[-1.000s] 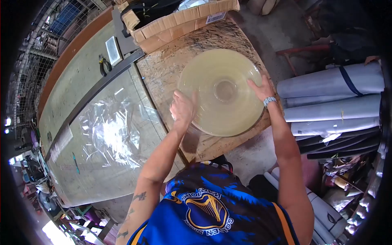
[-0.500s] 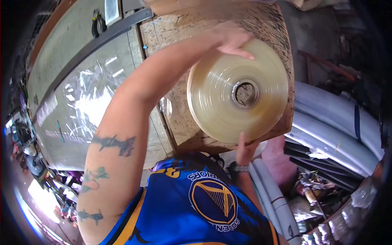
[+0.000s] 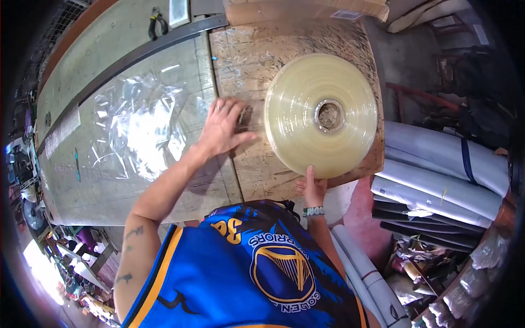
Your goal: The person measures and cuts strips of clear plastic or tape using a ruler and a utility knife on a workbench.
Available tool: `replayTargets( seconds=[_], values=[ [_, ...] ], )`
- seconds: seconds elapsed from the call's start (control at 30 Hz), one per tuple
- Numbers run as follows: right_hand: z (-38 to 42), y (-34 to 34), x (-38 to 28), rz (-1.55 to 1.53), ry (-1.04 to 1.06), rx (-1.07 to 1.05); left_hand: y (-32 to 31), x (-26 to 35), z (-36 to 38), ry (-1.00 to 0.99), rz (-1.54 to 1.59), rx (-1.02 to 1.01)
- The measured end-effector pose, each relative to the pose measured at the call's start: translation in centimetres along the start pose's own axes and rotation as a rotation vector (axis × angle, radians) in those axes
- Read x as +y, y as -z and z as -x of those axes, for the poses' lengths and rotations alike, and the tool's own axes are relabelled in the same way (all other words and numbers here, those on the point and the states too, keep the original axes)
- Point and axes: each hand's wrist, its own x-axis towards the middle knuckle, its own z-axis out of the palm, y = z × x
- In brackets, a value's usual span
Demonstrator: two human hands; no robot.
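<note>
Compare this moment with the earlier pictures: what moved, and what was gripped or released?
The left hand let go of the large yellowish roll of clear film and now lies flat on the scratched wooden board. The right hand shifted from the roll's far side to its near edge. The crumpled clear plastic sheet stayed put.

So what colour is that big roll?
The roll is pale, see-through yellow with a dark hole in its middle, seen best in the head view.
</note>
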Motion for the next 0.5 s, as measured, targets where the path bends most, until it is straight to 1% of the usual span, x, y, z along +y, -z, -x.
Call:
replayTargets(
  seconds=[0.07,0.1,0.2,0.23,0.27,0.33,0.37,0.43,0.47,0.5],
  values=[
    [-0.7,0.4,1.3,-0.018,0.025,-0.036,0.3,-1.3,1.8,-0.159,-0.024,-0.069],
    [-0.7,0.2,1.0,0.024,-0.03,0.0,0.9,-2.1,2.4,-0.231,-0.039,-0.1],
    [-0.9,0.9,0.6,0.061,-0.057,-0.029,6.8,-3.4,2.3,-0.095,0.109,0.011],
    [-0.6,0.8,0.3,0.067,-0.018,-0.005,9.1,-5.0,2.4,-0.005,0.154,0.069],
    [-0.9,1.1,0.3,0.08,-0.019,-0.039,11.6,-7.5,2.7,0.08,0.2,0.126],
    [-1.4,2.2,1.0,0.098,-0.03,-0.091,15.2,-13.1,3.8,0.203,-0.005,0.133],
    [-0.7,2.3,0.7,0.142,-0.01,-0.087,16.6,-15.2,4.6,0.292,-0.062,0.088],
    [-0.3,3.3,1.1,0.238,-0.053,-0.132,18.6,-18.9,6.0,0.458,-0.171,-0.006],
    [-0.5,3.9,1.0,0.285,-0.076,-0.151,19.2,-20.3,6.5,0.54,-0.224,-0.05],
    [-0.3,4.4,0.6,0.339,-0.047,-0.156,20.5,-20.2,6.9,0.575,-0.242,-0.137]
  ],
)
